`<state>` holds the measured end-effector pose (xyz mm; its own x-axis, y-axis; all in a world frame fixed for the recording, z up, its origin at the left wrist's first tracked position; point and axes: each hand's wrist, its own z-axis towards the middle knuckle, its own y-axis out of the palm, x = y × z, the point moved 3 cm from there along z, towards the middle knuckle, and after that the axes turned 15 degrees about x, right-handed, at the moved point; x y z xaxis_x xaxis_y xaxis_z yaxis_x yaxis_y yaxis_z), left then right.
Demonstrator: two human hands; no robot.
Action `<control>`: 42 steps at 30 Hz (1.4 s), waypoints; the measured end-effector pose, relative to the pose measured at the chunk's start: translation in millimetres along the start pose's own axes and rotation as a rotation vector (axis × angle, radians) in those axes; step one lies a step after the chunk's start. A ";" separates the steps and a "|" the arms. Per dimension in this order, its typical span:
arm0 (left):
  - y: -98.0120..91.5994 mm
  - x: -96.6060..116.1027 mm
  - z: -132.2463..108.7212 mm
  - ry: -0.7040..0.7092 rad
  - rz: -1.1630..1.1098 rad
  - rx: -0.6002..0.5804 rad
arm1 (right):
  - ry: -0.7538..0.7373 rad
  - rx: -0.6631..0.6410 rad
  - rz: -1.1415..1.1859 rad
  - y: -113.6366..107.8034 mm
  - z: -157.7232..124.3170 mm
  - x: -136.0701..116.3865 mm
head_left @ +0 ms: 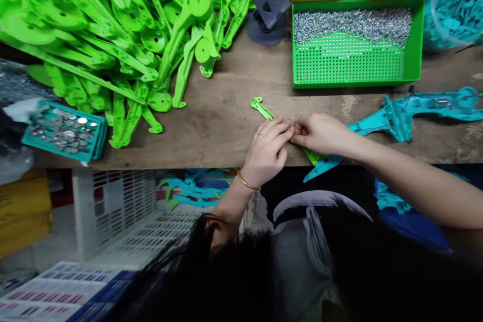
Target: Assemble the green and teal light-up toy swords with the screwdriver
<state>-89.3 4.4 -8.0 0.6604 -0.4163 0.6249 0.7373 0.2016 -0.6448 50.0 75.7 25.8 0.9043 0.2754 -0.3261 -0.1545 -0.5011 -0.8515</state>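
Wooden bench [207, 136]: bears green heap [128, 17] at left, green tray [356, 83] of small metal pieces toward back.
Teal part [398, 115]: lies partly beneath right forearm [407, 166].
Narrow green part [263, 109]: sits near front edge, partly covered.
Slip risk: may swivel if downward pressure eases.
Left hand [267, 148]: bends fingers over narrow green part, holding it.
Right hand [317, 132]: closes to fingertip pinch alongside; cannot tell on what.

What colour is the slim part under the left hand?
The slim part is bright green, as the head view shows.

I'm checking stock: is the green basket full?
Partly full: metal pieces cover the far side of the green basket; its near floor shows bare.
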 end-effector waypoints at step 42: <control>6.8 27.8 -15.6 0.162 0.169 0.012 | -0.041 0.430 -0.058 6.6 -79.7 39.3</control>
<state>-68.1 -19.6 -1.9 0.7442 -0.5120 0.4289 0.6200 0.2908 -0.7287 116.2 17.8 40.1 0.9010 0.3302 -0.2813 -0.2635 -0.0986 -0.9596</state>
